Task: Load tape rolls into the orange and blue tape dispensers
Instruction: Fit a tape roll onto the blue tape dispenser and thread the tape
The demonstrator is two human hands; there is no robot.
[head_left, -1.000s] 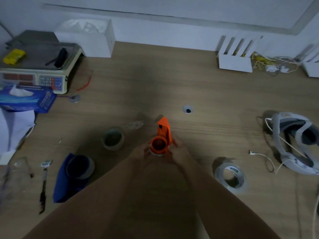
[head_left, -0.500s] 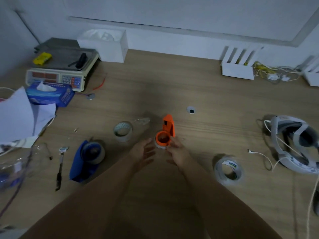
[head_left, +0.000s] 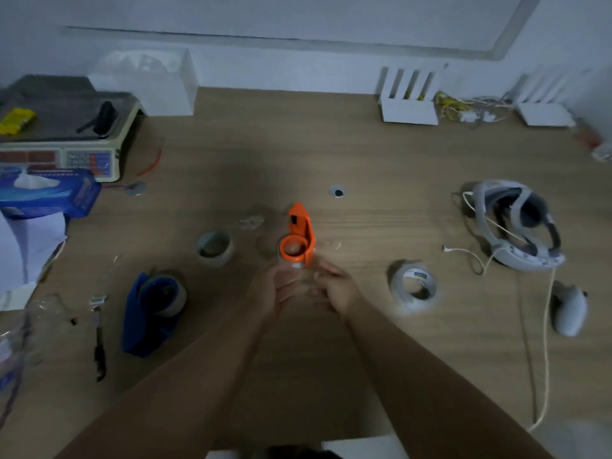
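A: What takes up most of the view?

B: A wooden table, dimly lit. At its far left corner sits a weighing scale, with a blue tissue box in front of it. On the right lies a grey headset trailing a white cable.

A: And the dispensers?

B: The blue dispenser lies near left with a roll already seated in it. The orange dispenser is at table centre, its round hub toward the person.

A: The hands?

B: Both meet just below the orange dispenser. The left hand has its fingers loosely spread; the right hand has fingers half curled. Whether either grips anything, I cannot tell; it is blurred.

A: Loose rolls?

B: A clear tape roll right of the hands, a small grey roll left of the orange dispenser.
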